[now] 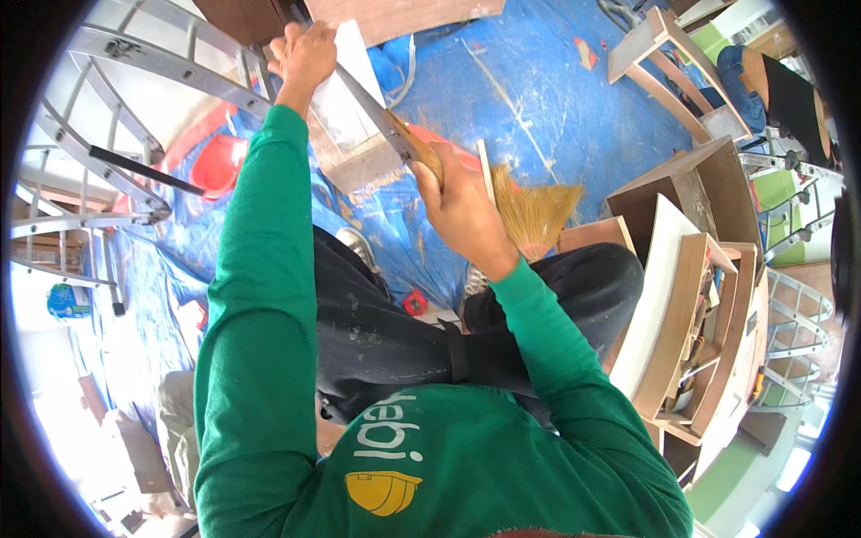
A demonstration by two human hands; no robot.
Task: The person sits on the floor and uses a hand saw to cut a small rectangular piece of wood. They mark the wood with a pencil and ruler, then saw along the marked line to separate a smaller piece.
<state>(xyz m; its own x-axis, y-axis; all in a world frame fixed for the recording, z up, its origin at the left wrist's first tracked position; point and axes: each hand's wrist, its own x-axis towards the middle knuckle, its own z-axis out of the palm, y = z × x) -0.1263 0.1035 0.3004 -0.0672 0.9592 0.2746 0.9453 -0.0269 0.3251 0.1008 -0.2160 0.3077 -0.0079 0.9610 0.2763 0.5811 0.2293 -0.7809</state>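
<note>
Both of your hands are closed on something. Your right hand (462, 211) is wrapped tight around the wooden handle of a handsaw (381, 121) — its blade slants up and left across a white-faced board (345, 117). Your left hand (305, 54) clamps the far top edge of that board, which stands tilted just beyond your knees. Under it lies a blue tarp (538, 99). Just right of your saw hand rests a straw broom (534, 211) — further right stands a wooden shelf unit (700, 314). A metal ladder (117, 117) lies at the far left.
</note>
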